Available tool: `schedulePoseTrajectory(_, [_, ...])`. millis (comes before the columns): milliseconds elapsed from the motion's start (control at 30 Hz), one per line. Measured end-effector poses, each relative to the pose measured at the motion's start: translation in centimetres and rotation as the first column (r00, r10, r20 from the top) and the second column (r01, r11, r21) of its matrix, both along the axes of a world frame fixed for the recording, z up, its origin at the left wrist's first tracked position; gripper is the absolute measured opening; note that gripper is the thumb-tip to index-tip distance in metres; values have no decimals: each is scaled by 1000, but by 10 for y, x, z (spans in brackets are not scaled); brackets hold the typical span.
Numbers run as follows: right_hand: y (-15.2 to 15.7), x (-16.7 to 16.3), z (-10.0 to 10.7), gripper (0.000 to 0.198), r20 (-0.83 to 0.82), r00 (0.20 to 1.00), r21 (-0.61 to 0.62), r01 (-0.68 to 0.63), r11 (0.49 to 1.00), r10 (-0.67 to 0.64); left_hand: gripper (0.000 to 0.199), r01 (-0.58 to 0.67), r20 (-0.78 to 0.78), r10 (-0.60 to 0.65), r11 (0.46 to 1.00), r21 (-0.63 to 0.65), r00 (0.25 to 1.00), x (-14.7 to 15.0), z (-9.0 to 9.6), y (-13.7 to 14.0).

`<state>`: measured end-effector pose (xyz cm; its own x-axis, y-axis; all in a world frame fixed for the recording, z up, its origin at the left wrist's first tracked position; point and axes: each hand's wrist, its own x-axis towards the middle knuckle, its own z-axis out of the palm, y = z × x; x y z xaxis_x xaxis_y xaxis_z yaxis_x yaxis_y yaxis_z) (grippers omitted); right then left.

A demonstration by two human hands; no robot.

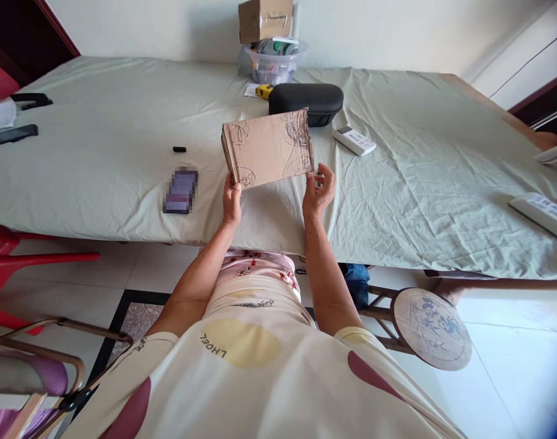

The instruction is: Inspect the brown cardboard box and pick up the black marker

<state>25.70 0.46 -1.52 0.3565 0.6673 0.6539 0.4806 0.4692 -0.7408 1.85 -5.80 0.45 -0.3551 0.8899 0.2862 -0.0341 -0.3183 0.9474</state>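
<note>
We find the flat cardboard box [268,148] raised above the table [99,152], sealed and unopened; left hand [232,203] pinches its 7 o'clock corner; right hand [319,194], half-open, fingertips its 5 o'clock corner.

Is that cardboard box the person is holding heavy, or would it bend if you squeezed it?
The cardboard box is probably light: the left hand and right hand hold it up by its bottom corners alone. It looks fairly stiff, keeping flat sides, though its worn, crumpled edges suggest it would dent under a hard squeeze. Being flat, it shouldn't roll.
</note>
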Motion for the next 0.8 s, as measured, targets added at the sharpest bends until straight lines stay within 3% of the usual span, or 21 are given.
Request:
schedulePoseTrajectory(133, [3, -2, -4, 54, -46, 997, -22, -65, 998, 64, 88, 12, 19, -11, 999, -47, 1000, 0, -6, 2])
schedulePoseTrajectory(467, [-4, -10, 8, 63, -174, 983, 23, -56, 998, 59, 106, -24, -10, 24, 999, 24, 1000, -3, -22, 14])
schedulePoseTrajectory(633, [-5, -11, 10, 63, -190, 980, 38, -45, 998, 52, 84, -31, 88, 37, 997, -72, 995, -2, -21, 15])
schedulePoseTrajectory(800, [-3, -13, 5, 57, -143, 980, -15, -143, 990, 140, 69, -98, 154, 113, 990, -101, 982, 0, -19, 16])
